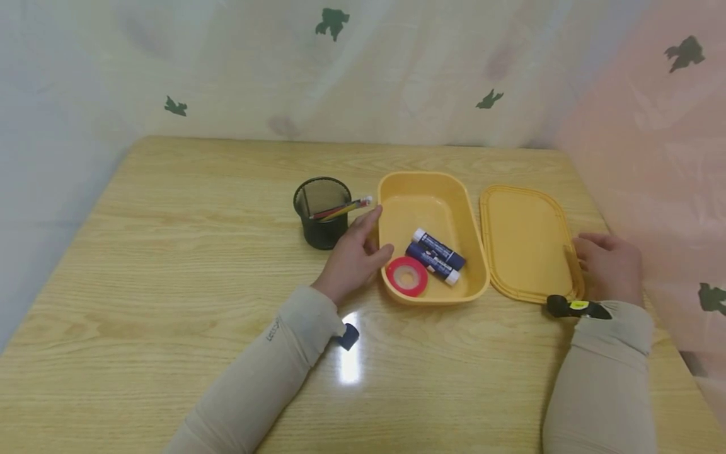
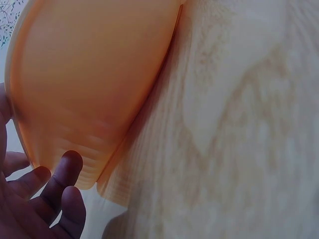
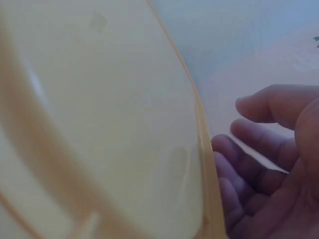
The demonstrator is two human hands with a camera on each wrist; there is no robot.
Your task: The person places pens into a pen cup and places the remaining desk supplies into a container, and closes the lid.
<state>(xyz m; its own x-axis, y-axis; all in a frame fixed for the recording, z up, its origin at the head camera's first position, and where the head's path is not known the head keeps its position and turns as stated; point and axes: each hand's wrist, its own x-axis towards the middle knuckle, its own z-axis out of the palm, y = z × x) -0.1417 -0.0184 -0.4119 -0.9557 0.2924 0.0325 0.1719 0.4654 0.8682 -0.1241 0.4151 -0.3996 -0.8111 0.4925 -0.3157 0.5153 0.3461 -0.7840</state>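
A yellow-orange plastic tub stands on the table, holding two glue sticks with dark blue labels and a red roll of tape. My left hand is at the tub's left side, thumb over the rim in the head view. Its fingers lie loosely bent along the outer wall in the left wrist view. Flat to the right of the tub lies a matching lid. Beside the lid's right edge is my right hand, its fingers loosely bent, with nothing gripped.
A black mesh pencil cup with pencils leaning out stands just left of the tub, close to my left hand. Behind the wooden table hangs a pale sheet with dark green shapes; a pinkish sheet is at the right.
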